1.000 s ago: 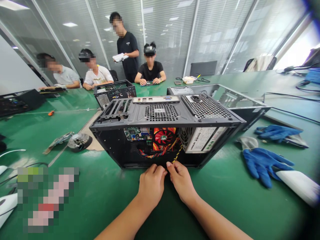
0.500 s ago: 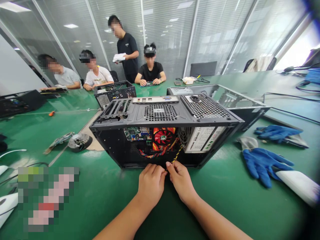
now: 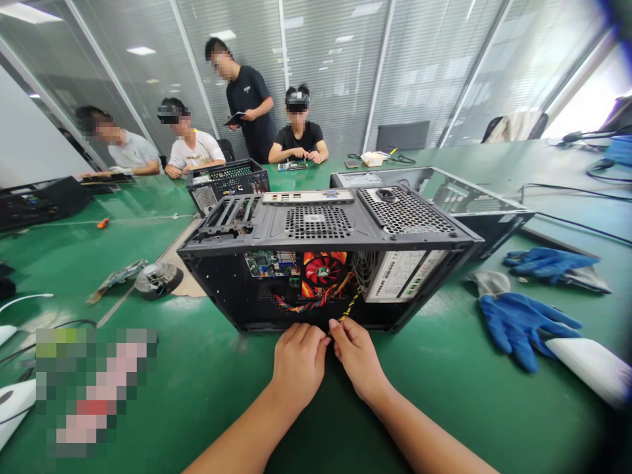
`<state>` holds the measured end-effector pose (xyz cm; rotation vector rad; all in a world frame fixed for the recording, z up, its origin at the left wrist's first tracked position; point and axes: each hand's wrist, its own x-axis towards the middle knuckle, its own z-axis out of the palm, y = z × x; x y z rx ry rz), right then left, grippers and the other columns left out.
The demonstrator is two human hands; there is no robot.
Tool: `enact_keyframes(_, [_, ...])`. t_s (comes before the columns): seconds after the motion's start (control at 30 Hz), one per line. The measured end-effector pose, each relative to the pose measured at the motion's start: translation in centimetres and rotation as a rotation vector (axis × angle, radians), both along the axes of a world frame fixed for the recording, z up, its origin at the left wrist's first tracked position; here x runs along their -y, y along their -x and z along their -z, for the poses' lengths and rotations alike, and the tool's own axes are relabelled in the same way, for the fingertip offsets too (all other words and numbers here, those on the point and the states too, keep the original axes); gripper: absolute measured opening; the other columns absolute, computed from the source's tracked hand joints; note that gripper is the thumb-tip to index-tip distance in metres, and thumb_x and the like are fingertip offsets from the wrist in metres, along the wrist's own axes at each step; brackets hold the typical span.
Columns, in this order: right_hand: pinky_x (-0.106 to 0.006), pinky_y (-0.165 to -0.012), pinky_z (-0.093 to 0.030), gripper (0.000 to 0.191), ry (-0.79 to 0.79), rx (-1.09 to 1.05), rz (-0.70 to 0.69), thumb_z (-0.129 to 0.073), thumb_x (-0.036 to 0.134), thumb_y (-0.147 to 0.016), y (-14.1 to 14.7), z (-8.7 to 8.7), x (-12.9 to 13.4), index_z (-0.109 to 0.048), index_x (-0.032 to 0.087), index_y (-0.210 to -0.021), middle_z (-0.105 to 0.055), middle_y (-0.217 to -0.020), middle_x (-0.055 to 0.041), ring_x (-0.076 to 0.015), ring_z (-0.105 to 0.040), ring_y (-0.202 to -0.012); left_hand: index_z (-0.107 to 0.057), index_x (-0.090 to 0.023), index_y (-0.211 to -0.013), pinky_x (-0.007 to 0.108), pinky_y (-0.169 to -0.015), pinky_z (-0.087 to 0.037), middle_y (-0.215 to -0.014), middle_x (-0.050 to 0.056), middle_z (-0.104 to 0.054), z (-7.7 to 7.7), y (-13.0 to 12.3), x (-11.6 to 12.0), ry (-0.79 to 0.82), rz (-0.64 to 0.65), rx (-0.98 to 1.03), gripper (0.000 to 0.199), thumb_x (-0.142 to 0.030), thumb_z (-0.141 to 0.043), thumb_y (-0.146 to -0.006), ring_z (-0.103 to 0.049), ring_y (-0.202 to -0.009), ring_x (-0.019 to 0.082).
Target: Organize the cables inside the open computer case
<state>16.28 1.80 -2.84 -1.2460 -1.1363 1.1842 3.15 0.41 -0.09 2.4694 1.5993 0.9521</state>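
Observation:
An open computer case lies in front of me, its open side facing my hands. Inside are a red CPU fan, a green motherboard and a power supply with a white label. A yellow-and-black twisted cable runs out of the case from beside the power supply. My right hand pinches this cable between thumb and fingers. Close beside it, my left hand is closed at the cable's near end; its fingertips hide that end.
Blue work gloves and a white object lie to the right. At the left are a round metal part and an orange item. Another case stands behind mine. Several people sit or stand across the green table.
My hands and the cable stay nearly still. Across the table, the standing person now holds a dark flat thing instead of white, and the seated person in black has moved both hands over a board.

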Motion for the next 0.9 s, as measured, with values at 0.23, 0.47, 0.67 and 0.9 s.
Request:
enact_keyframes(0.23, [-0.023, -0.042, -0.029, 0.041, 0.001, 0.028, -0.007, -0.055, 0.054, -0.088, 0.03, -0.50, 0.07, -0.044, 0.022, -0.064, -0.040, -0.052, 0.0060, -0.0101, -0.035, -0.047, -0.057, -0.020, -0.080, 0.031, -0.068, -0.043, -0.075, 0.002, -0.061, 0.35, -0.07, 0.10, 0.031, -0.007, 0.027, 0.014, -0.013, -0.052, -0.091, -0.057, -0.073, 0.019])
enact_keyframes(0.47, [-0.023, -0.043, -0.029, 0.041, -0.003, 0.032, 0.003, -0.055, 0.052, -0.089, 0.03, -0.41, 0.12, -0.045, 0.022, -0.064, -0.041, -0.052, 0.0058, -0.0102, -0.035, -0.047, -0.057, -0.020, -0.082, 0.030, -0.066, -0.043, -0.075, 0.002, -0.060, 0.47, -0.08, 0.05, 0.032, 0.011, 0.048, 0.014, -0.015, -0.051, -0.093, -0.057, -0.072, 0.018])
enact_keyframes(0.67, [-0.024, -0.045, -0.029, 0.040, -0.036, 0.098, 0.029, -0.054, 0.049, -0.089, -0.08, -0.28, 0.01, -0.043, 0.022, -0.062, -0.041, -0.052, 0.0054, -0.0108, -0.035, -0.048, -0.057, -0.020, -0.078, 0.029, -0.066, -0.043, -0.073, 0.002, -0.059, 0.28, 0.00, 0.19, -0.035, 0.030, 0.004, 0.016, -0.017, -0.050, -0.093, -0.056, -0.071, 0.018])
enact_keyframes(0.9, [-0.024, -0.044, -0.029, 0.043, -0.019, 0.110, 0.023, -0.053, 0.054, -0.088, -0.02, -0.37, 0.06, -0.042, 0.023, -0.061, -0.040, -0.051, 0.0055, -0.0117, -0.035, -0.048, -0.056, -0.020, -0.077, 0.029, -0.065, -0.044, -0.072, 0.001, -0.062, 0.04, -0.15, 0.15, 0.016, 0.001, 0.014, 0.015, -0.014, -0.052, -0.091, -0.059, -0.069, 0.018])
